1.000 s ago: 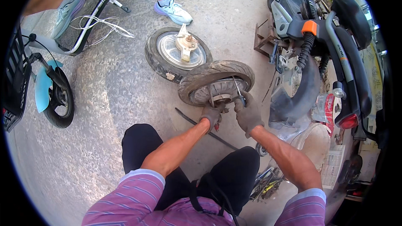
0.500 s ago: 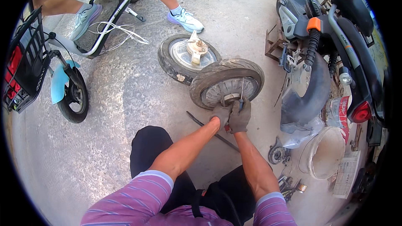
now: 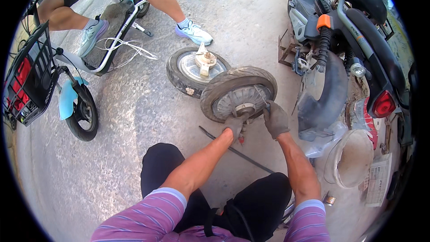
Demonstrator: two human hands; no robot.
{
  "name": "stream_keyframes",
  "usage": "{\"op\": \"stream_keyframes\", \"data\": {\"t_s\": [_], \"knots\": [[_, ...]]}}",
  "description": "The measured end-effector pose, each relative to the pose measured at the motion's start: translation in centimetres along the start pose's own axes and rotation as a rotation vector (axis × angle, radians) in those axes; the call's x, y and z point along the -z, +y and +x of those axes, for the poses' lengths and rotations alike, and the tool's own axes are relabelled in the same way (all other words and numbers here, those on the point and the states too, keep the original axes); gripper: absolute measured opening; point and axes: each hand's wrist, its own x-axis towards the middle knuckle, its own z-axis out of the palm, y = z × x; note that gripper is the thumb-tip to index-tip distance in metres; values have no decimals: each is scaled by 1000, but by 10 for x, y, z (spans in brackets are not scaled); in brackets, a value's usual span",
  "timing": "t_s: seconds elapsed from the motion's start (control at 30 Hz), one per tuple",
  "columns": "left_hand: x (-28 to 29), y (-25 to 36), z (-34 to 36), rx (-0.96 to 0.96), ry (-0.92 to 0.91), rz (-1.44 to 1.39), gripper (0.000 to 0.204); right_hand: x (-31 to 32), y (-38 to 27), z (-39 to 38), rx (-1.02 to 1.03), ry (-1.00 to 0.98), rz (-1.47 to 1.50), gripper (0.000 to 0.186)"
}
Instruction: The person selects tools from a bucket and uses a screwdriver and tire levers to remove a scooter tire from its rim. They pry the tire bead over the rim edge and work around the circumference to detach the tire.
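Note:
Gloved in grey, my left hand is closed round the axle end at the middle of a hub-motor wheel, which leans tilted in front of me. Below that hand hangs a short piece with a red tip, too small to name. My right hand, also gloved, is closed on a thin screwdriver by the wheel's right rim. Its shaft slants up and left across the hub face; the handle is mostly hidden in the glove. Behind, partly under the tilted tyre, lies a second wheel with a pale brake plate.
A dark bar lies on the ground before my knees. On the right stand a partly stripped scooter, a white bucket and a plastic basket. A person's shoe is beyond the wheels; a light-blue scooter stands left.
My right hand has moved right, away from the hub centre and my left hand, with the screwdriver. My left hand stays at the axle. The view has shifted slightly.

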Motion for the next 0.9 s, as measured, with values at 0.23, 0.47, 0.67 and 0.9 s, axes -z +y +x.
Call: {"op": "stream_keyframes", "data": {"t_s": [0.23,0.47,0.67,0.9], "knots": [[5,-18,20,-23,-31,57,39,0,-26,-13,-129,19,-16,32],[40,22,-22,-189,-31,699,64,-36,-59,-28,-306,102,155,32],[37,175,-100,-589,149,1028,53,-55,-64,-39,-332,105,239,44],[-4,217,-17,-621,219,1387,75,-78,-98,-47,-194,284,250,53]]}}
